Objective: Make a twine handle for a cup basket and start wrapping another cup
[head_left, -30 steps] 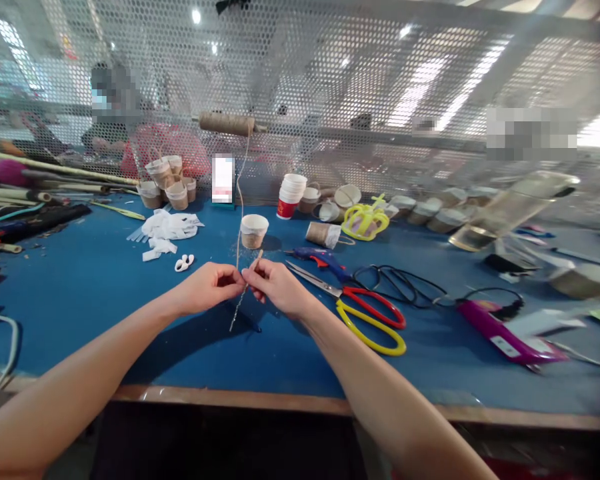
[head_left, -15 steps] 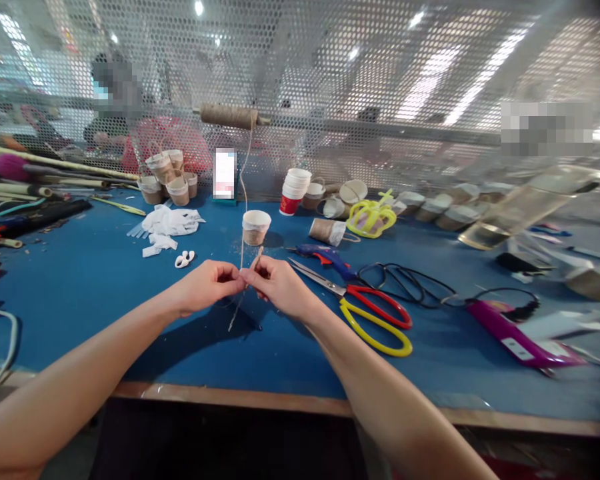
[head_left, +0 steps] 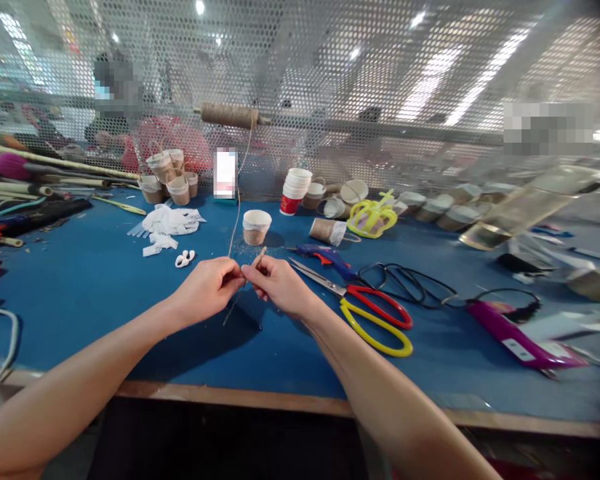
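Note:
My left hand [head_left: 207, 287] is pinched on a strand of twine [head_left: 237, 227] that runs down from the spool [head_left: 230, 115] on a rod by the mesh. My right hand [head_left: 280, 283] is closed at its fingertips, almost touching the left ones. From its grip a short tan end [head_left: 261, 255], like a bundle of twine or a thin stick, pokes up. A loose twine end trails below both hands. Just beyond them a paper cup [head_left: 257, 228], wrapped in brown twine with a white rim, stands upright.
Scissors [head_left: 350, 293] with red and yellow handles and a blue glue gun [head_left: 325, 257] lie at right. Behind are stacked paper cups [head_left: 295, 191], a yellow basket-like object [head_left: 373, 217] and a phone [head_left: 225, 175]. White gloves [head_left: 170, 221] lie at left.
My left hand has shifted slightly left and turned. The twine from the spool now slants down to the left of the cup instead of passing in front of it.

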`<state>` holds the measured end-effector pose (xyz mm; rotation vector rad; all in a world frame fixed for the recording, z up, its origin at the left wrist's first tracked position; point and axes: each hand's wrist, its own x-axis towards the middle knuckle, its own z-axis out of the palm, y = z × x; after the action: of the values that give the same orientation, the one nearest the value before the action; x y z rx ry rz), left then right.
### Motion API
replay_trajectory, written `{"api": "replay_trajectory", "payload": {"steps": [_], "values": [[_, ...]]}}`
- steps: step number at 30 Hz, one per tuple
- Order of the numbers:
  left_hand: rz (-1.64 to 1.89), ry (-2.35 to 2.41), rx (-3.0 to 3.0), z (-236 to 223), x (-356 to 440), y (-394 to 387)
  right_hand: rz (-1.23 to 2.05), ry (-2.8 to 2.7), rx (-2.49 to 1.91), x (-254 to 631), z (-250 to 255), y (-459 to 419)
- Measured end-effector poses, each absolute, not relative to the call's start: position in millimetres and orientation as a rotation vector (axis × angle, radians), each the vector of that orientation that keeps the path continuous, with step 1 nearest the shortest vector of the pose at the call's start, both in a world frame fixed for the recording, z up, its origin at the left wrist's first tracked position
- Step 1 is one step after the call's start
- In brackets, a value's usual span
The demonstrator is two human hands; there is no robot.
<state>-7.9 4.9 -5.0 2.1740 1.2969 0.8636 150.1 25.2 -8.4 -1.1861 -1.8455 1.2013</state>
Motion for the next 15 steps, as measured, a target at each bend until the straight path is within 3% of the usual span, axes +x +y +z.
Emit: {"api": "replay_trajectory", "payload": {"steps": [7,15], "values": [[0.832,1.205,1.776,-6.7,-6.7,7.0,1.106,-1.801,-1.17,147.5,-10.4,23.5],[0.774,1.078,1.485,-4.2,-8.7,8.5,1.333,-1.727,-0.917,151.2,-11.2,23.6]]}}
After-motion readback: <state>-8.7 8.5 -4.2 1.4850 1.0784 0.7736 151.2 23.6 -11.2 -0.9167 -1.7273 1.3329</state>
